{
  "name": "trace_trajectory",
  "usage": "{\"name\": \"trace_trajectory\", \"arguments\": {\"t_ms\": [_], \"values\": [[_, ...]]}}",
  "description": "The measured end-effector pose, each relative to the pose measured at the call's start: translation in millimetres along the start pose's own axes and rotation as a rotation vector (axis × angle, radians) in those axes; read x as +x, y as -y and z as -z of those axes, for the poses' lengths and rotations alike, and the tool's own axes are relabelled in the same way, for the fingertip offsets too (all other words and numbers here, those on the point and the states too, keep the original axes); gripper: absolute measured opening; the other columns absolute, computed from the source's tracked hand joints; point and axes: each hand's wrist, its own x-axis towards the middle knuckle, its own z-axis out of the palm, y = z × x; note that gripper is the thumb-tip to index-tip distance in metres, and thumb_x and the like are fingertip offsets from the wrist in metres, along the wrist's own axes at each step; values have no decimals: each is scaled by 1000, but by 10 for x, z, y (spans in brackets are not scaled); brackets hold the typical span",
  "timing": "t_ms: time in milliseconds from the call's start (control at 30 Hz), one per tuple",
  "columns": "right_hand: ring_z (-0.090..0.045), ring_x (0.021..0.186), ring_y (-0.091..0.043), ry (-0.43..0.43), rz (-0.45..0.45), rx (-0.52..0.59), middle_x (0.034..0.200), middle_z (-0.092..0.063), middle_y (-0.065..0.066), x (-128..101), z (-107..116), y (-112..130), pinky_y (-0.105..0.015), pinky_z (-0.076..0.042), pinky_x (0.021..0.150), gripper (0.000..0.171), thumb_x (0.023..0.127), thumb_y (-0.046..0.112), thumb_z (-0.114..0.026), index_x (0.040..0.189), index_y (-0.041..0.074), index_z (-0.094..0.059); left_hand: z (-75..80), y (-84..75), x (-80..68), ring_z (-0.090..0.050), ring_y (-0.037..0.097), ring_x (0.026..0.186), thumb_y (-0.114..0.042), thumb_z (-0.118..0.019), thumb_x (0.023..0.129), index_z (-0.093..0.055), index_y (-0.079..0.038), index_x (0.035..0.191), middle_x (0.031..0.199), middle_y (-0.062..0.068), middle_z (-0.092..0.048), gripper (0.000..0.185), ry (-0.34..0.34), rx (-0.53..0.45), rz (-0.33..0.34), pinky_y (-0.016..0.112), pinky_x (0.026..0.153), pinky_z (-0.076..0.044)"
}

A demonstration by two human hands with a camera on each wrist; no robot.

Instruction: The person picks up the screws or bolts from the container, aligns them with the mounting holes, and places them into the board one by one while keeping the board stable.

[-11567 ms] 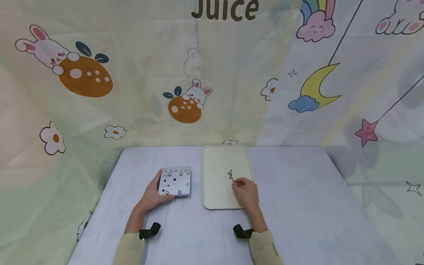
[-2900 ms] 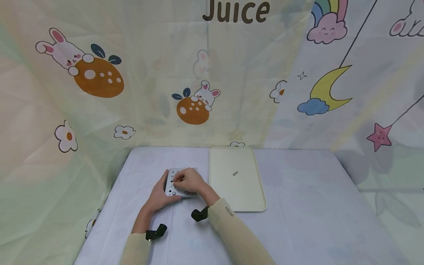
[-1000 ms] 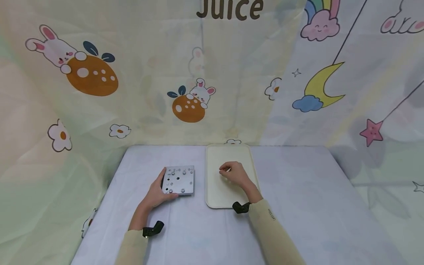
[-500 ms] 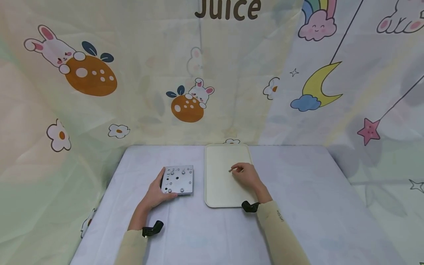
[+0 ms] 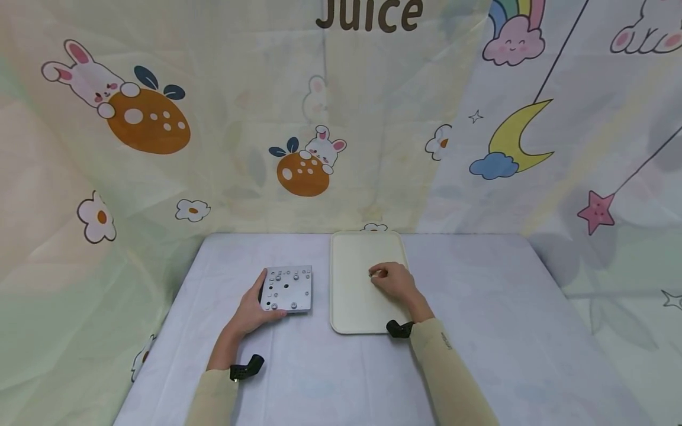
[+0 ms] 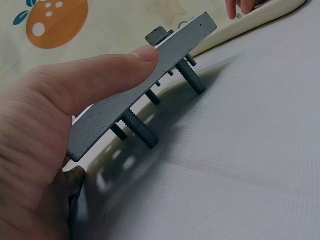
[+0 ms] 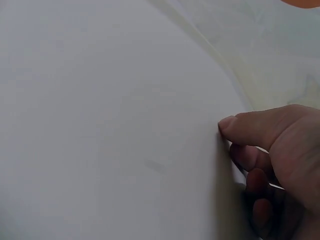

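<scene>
My left hand grips a silver metal plate by its left side, thumb along the near edge. The plate has several holes and several screw heads on top. In the left wrist view, threaded screws and shorter pins stick out below the plate, above their shadow on the cloth. Over the cream tray, my right hand pinches a small metal pin, mostly covered by the fingers. In the right wrist view, the thumb and curled fingers hide the pin; a faint shadow lies on the tray beside them.
A white cloth covers the table under the plate and tray. Behind the table hangs a printed curtain with cartoon rabbits and a moon. A dark wrist camera sits at each sleeve.
My right hand worked over the plate, then returned to the tray and picked up the pin lying there. Since half a second ago its fingers have shifted, covering more of the pin.
</scene>
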Motion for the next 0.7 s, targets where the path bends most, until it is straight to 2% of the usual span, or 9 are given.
{"name": "trace_trajectory", "arguments": {"t_ms": [200,467,700], "values": [[-58,73,-9,34,-1,-37,81,-66,10,33,21,9,-32,-46,63,9,85,24,-73,93,25,-77,3,4,-1,-20,34,144,-45,-90,62,-6,-15,158,159,13,-21,131,0,4,-3,54,113,-16],[-56,64,-10,54,18,-36,70,-62,9,51,8,97,-29,-46,58,6,82,17,-68,83,19,-74,1,16,8,-19,35,144,-46,-90,61,-6,-16,158,159,13,-21,132,-3,2,0,55,113,-16],[-55,63,-12,69,102,87,69,-60,6,106,-124,239,-29,-45,59,3,80,14,-66,81,15,-69,-4,19,0,-18,34,144,-45,-90,61,-6,-15,158,159,13,-21,132,-7,-7,-6,54,114,-15]]}}
